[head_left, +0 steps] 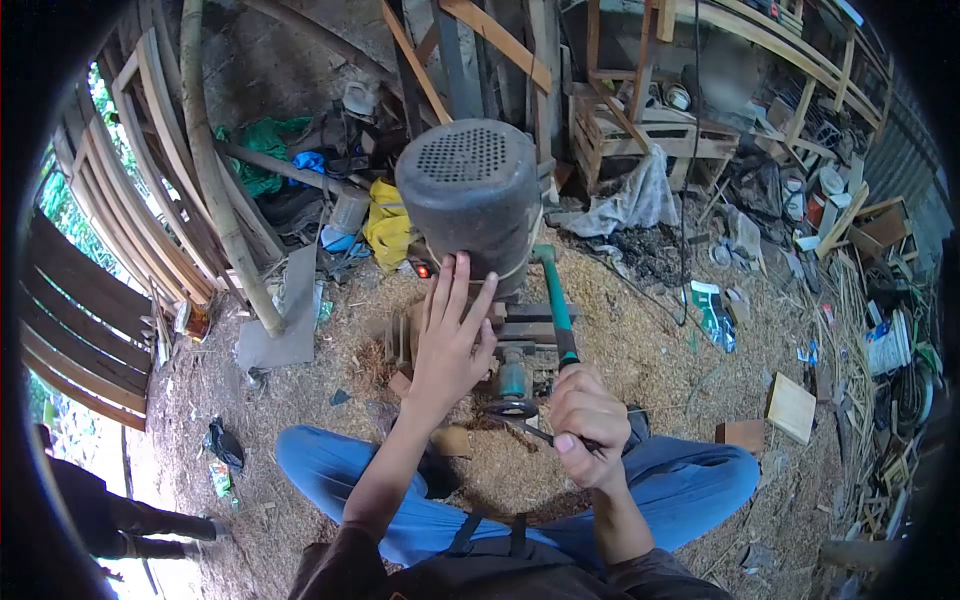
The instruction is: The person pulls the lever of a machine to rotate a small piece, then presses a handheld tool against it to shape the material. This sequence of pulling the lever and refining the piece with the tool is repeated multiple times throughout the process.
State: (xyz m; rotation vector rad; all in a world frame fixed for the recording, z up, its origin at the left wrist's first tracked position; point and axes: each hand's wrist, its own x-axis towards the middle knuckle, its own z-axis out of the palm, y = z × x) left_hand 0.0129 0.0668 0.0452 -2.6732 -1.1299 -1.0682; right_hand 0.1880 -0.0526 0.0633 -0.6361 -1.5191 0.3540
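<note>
Workpiece: a small round teal-and-black turned part [515, 385] sat on the low wooden bench of the machine, just in front of my knees and directly below the motor.
Tool: a thin dark metal rod [530, 432] ran from my right fist up to the rim of that round part. I could not tell whether its tip touched.
Step in hand: I judged this to be the cutting stage, with the tool presented to the part while the other hand steadied the machine.
Next move calls for: by my reading, a firm, low grip on the rod and light pressure, with fingers kept off the round part.
Right hand: my right hand [588, 420] was clenched tight around the rod's near end, thumb on top.
Left hand: my left hand [450, 345] lay flat, fingers straight and spread, fingertips against the lower side of the motor, gripping nothing.
Motor: a dark grey cylindrical electric motor with a perforated end cap [470, 190] stood over the bench.
Green bar: a green-painted metal bar [556, 305] slanted from beside the motor toward my right hand.
Legs: my blue trousers [690, 480] framed the bench on both sides.
Ground: sawdust-covered floor [640, 340] lay all around.
Further off: a yellow crumpled cloth [388, 225] left of the motor, a slatted wooden crate [650, 130] behind it.
</note>
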